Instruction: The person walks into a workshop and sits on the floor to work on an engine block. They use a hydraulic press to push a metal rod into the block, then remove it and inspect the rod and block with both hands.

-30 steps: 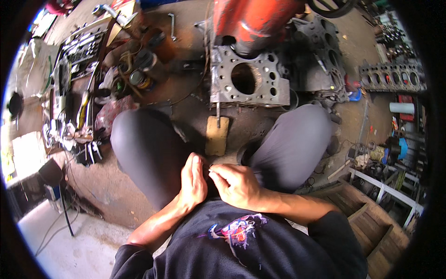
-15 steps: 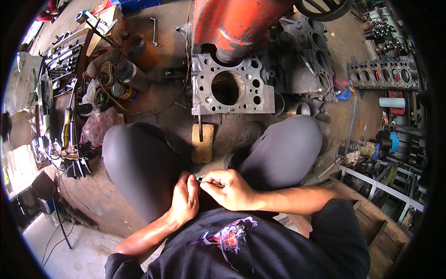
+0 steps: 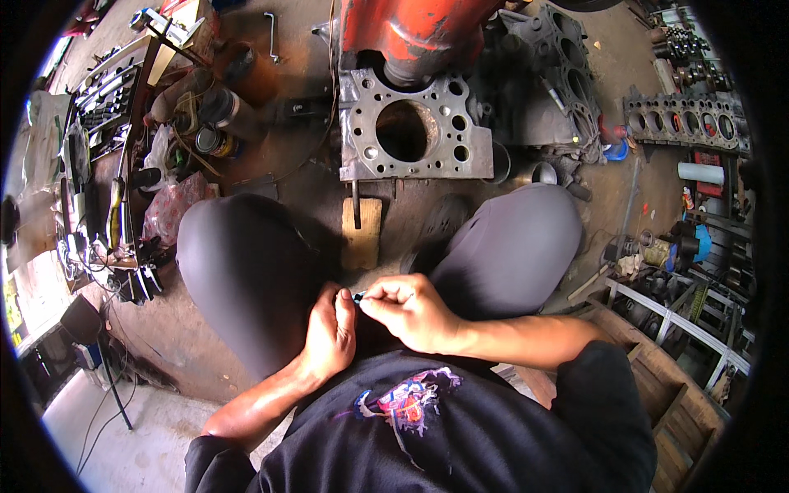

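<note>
Above my lap, between my knees, my two hands meet almost fingertip to fingertip. A small dark piece point(image 3: 357, 298) with a bluish-white glint shows between them, too small to name. My right hand point(image 3: 415, 312) pinches it between thumb and bent forefinger. My left hand point(image 3: 330, 333) is closed, its thumb pressed along the fingers at the piece's other side; what it grips is hidden. Ahead of my knees stands a grey metal engine block point(image 3: 362, 156) with one large bore facing up. A red-painted machine part point(image 3: 411, 33) comes down at its far edge.
A wooden block point(image 3: 362, 246) lies on the floor below a rod by the engine block. To the left are a rack of tools point(image 3: 107, 99), cans point(image 3: 214, 141) and a plastic bag point(image 3: 174, 207). Rightward stand another engine block point(image 3: 682, 123), a metal frame point(image 3: 666, 324) and a wooden crate point(image 3: 657, 386).
Both hands have risen slightly in the picture and still face each other around the small piece. The whole view has shifted a little, with the engine block now higher up.
</note>
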Demonstrator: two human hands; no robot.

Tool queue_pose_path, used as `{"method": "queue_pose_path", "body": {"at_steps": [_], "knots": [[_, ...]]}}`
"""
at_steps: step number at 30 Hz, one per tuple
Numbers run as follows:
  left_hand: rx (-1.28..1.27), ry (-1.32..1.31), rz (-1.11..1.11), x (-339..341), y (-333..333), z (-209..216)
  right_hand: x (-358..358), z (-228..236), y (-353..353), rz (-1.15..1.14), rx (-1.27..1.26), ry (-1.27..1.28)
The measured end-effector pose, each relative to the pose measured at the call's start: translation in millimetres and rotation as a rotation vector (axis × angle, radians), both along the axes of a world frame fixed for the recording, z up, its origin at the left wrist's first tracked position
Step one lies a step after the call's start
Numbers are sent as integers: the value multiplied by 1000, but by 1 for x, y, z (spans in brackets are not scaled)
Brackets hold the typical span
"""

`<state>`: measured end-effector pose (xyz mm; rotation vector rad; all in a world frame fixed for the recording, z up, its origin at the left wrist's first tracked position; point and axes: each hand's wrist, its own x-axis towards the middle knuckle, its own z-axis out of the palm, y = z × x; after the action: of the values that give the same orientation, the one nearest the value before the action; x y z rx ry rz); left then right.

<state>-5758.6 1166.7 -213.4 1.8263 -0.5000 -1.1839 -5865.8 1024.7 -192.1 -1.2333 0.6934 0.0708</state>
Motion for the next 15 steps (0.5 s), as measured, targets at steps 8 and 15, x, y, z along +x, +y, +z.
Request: {"method": "queue_pose_path", "body": {"at_steps": [8, 15], "knots": [[-57, -1, 19, -1, 1, -2, -4, 4, 7, -43, -37, -31], [-215, 190, 216, 2, -12, 3, 0, 8, 17, -361, 541, -10]]}}
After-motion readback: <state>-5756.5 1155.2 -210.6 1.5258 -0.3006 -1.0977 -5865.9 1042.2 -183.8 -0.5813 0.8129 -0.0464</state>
